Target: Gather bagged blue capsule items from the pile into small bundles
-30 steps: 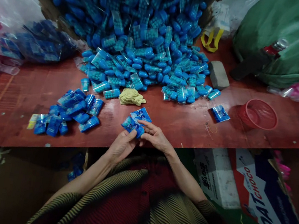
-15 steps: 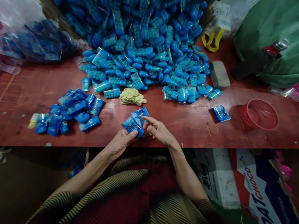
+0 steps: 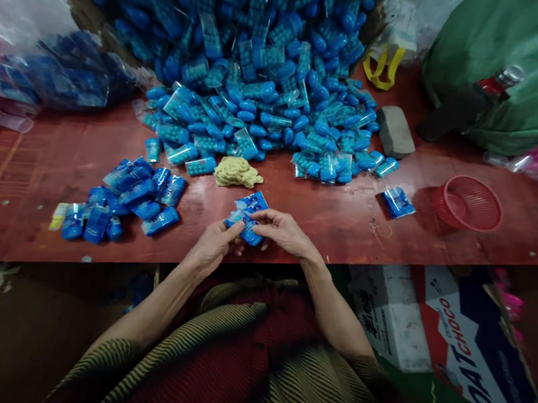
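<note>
Between my two hands is a small blue printed plastic sleeve (image 3: 247,229), just above the table's front edge. My left hand (image 3: 214,246) pinches its left side with the thumb on top. The fingers of my right hand (image 3: 287,232) are closed on its right side. Right behind it shows another blue printed piece (image 3: 255,202); whether it lies on the table or is held too, I cannot tell. A crumpled yellow-green lump (image 3: 237,173) lies beyond my hands. To the left is a small pile of blue wrapped packets (image 3: 136,192).
A big heap of clear tubes with blue caps and blue beads (image 3: 259,92) spills across the red table (image 3: 317,215). On the right are a flat blue sleeve (image 3: 397,202), a red plastic basket (image 3: 468,221), a grey block (image 3: 395,131) and a green bag (image 3: 506,35).
My right hand's extended index finger has drawn in and now grips the sleeve with the thumb. The sleeve has turned slightly and more of it is covered by my fingers.
</note>
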`<action>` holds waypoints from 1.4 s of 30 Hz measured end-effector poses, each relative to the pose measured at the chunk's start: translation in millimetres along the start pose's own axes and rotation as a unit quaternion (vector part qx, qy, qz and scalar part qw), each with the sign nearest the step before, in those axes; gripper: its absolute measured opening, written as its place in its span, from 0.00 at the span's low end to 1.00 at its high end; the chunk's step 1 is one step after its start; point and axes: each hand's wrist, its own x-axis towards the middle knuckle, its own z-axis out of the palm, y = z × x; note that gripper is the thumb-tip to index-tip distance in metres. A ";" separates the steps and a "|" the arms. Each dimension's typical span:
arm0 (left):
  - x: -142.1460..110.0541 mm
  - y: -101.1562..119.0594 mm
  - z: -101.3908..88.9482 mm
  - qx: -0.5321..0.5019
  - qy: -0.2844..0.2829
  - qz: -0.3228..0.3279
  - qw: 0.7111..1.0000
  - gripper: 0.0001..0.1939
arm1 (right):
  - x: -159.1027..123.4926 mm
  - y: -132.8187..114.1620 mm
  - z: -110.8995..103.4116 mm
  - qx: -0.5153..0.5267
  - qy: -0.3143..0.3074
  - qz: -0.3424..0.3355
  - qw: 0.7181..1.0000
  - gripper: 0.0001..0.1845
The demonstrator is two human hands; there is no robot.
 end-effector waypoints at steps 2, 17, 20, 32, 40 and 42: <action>1.2 3.0 -1.1 -0.021 -0.024 -0.017 0.999 0.16 | -2.0 0.2 -0.7 0.038 -0.037 -0.009 0.999 0.20; 3.3 -2.0 0.2 -0.064 -0.002 -0.098 0.993 0.11 | -4.7 11.0 2.8 0.075 -0.001 -0.066 0.995 0.20; 3.3 -3.0 1.9 -0.067 0.002 -0.068 0.995 0.12 | -4.3 13.0 4.2 0.082 0.011 -0.054 0.995 0.19; 11.2 1.6 0.2 -0.055 0.051 -0.057 0.996 0.14 | -1.0 24.5 8.6 0.039 0.073 -0.075 0.994 0.27; 14.8 0.1 -5.9 -0.071 0.044 -0.003 0.997 0.18 | 0.2 26.6 19.4 0.001 0.165 -0.113 0.980 0.27; 15.9 -1.2 -5.1 -0.080 0.044 0.008 0.996 0.19 | 1.6 27.2 22.0 0.043 0.168 -0.091 0.981 0.27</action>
